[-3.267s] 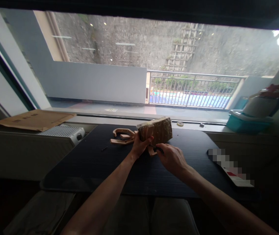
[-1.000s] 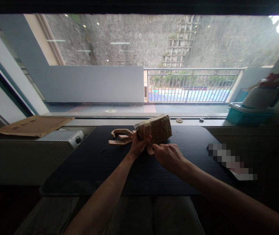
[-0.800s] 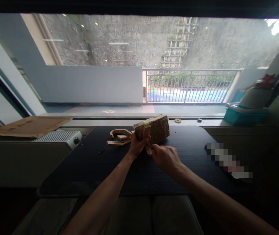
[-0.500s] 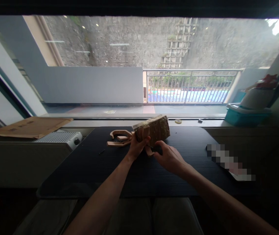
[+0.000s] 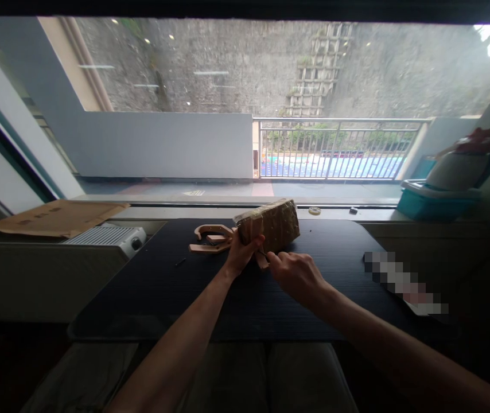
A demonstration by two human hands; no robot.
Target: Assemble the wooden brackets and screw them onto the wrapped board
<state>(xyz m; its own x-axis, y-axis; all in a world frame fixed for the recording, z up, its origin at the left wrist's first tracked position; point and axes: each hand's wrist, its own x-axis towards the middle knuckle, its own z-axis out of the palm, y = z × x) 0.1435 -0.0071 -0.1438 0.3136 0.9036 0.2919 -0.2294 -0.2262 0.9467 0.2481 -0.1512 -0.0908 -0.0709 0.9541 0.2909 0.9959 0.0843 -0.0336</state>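
My left hand (image 5: 241, 255) is closed around a pale curved wooden piece (image 5: 262, 261), holding it against a brown box (image 5: 277, 226) wrapped in clear tape. The box rests tilted on the dark table. My right hand (image 5: 299, 272) is a fist around a screwdriver; its thin shaft (image 5: 264, 253) points left at the wooden piece, and the handle is hidden in the fingers. Whether the tip touches a screw is too small to tell. Left of my left hand lie more bent wooden parts (image 5: 210, 249), partly overlapping.
A small dark screw-like bit (image 5: 180, 262) lies on the black table (image 5: 142, 304). On the sill sit a tape roll (image 5: 314, 210) and a small dark object (image 5: 353, 210). A teal box (image 5: 436, 203) stands right, a heater (image 5: 111, 241) with cardboard (image 5: 55, 218) left. A blurred-out flat item (image 5: 404, 284) lies right.
My right hand has turned over so its knuckles face up and the dark handle no longer shows. My left hand keeps its hold. The whole view has shifted slightly.
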